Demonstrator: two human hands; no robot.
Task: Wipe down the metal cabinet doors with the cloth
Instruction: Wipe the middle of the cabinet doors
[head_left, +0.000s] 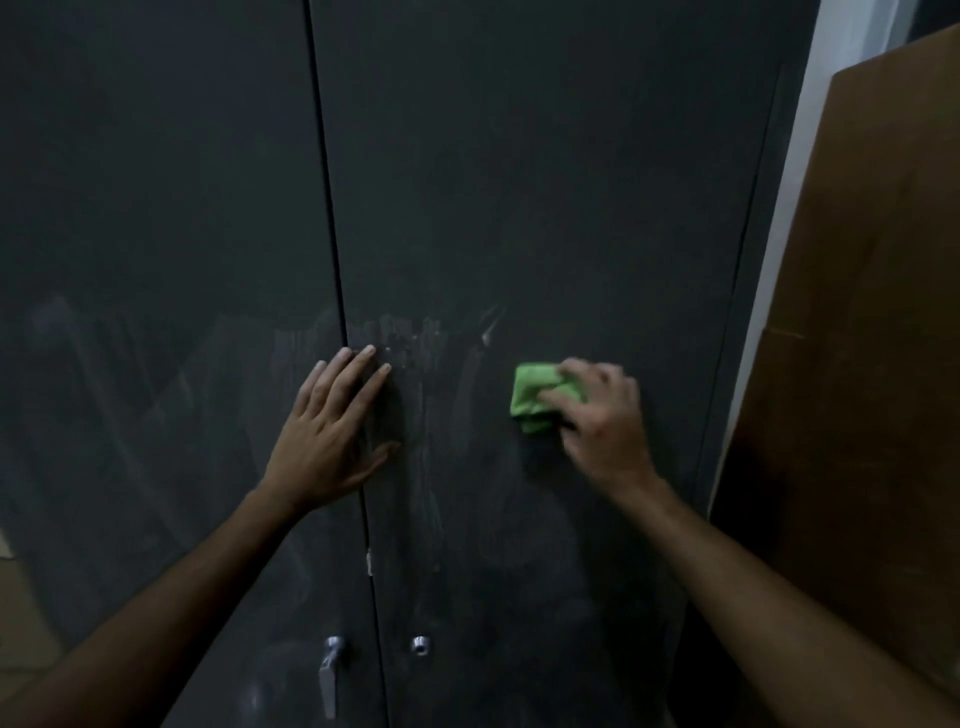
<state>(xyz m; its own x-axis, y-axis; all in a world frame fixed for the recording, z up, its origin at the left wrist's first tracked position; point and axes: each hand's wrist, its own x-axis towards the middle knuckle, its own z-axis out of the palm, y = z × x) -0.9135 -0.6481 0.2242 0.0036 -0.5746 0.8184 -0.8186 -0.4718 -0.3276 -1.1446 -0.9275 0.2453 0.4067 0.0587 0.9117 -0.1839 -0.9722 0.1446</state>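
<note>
Fingers of the right hand (597, 415) grip a bunched green cloth (535, 397) against the dark metal right door (545, 182); left hand (332, 426) lies flat, fingers straight, across the door seam (324, 171).

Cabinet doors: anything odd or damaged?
No damage visible. The right door carries pale streaky smears beside the centre seam, between the left hand and the green cloth under the right hand.

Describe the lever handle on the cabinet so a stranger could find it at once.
Start at the dark seam between the two grey cabinet doors and follow it down, below both hands. Just left of it, on the left door, hangs the lever handle. Unlike the small round lock just right of the seam, it has a long, flat, silvery blade pointing down.
</note>
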